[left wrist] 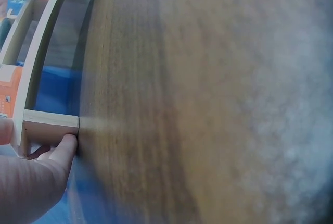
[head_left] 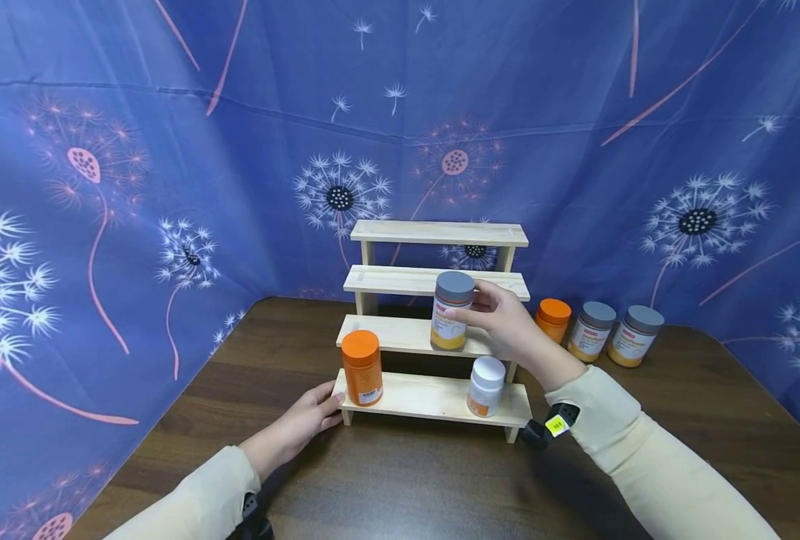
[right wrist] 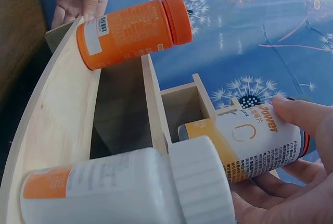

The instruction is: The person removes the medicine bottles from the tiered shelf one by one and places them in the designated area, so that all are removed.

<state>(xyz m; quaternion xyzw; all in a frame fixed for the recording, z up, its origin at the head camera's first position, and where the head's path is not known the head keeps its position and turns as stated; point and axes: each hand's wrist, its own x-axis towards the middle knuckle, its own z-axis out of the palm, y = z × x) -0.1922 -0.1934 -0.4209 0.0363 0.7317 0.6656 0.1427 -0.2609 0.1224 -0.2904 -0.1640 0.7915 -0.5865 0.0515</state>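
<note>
My right hand (head_left: pixel 501 311) grips a grey-lidded supplement bottle (head_left: pixel 450 319) with a white and yellow label, its base at the second step of a pale wooden tiered rack (head_left: pixel 427 281). My left hand (head_left: pixel 308 416) holds the left end of the rack's lowest step, thumb on top in the head view. On that step an orange bottle (head_left: pixel 362 371) stands at the left and a white bottle (head_left: pixel 485 390) at the right. The right wrist view shows fingers (right wrist: pixel 304 117) around the grey-lidded bottle. Whether its base touches the step is hard to tell.
Right of the rack, another orange-lidded bottle (head_left: pixel 552 319) and two grey-lidded bottles, one nearer (head_left: pixel 592 330) and one farther right (head_left: pixel 635 335), stand on the dark wooden table (head_left: pixel 400 480). A blue dandelion-print cloth (head_left: pixel 272 172) hangs behind the rack.
</note>
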